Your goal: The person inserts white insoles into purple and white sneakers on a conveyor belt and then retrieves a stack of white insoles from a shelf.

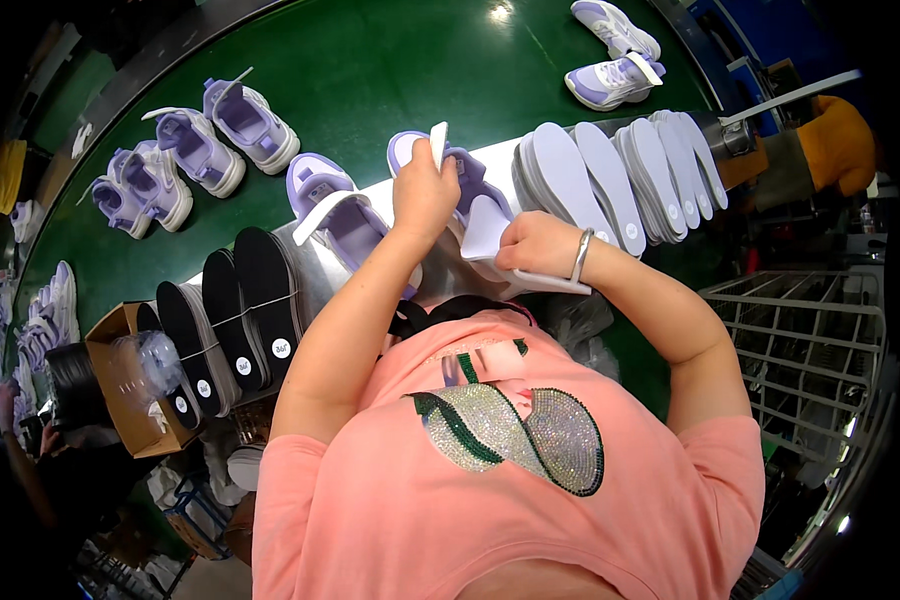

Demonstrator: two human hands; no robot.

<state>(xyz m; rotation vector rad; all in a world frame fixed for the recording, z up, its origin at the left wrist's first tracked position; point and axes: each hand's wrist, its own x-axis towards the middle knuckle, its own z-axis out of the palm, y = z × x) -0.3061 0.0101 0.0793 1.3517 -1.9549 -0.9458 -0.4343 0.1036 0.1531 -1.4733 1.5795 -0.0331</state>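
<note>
At twelve o'clock from the middle of the view, just beyond the wearer's chest, sits a sneaker with a white upper, lavender panels and a lavender lining, its toe turned to about eleven o'clock. The left hand is closed around its white strap, whose end sticks up above the fist. The right hand, at one o'clock, pinches a pale, smooth insole between thumb and bent fingers; one end lies in the shoe's opening, and how far in it reaches is hidden. Near it at ten to eleven o'clock is a matching sneaker, its strap swung open. Stacked pale insoles stand at two o'clock, and bundled black insoles at nine. Farther off on the green table, four sneakers line up at ten o'clock and a pair of sneakers lies at one.
</note>
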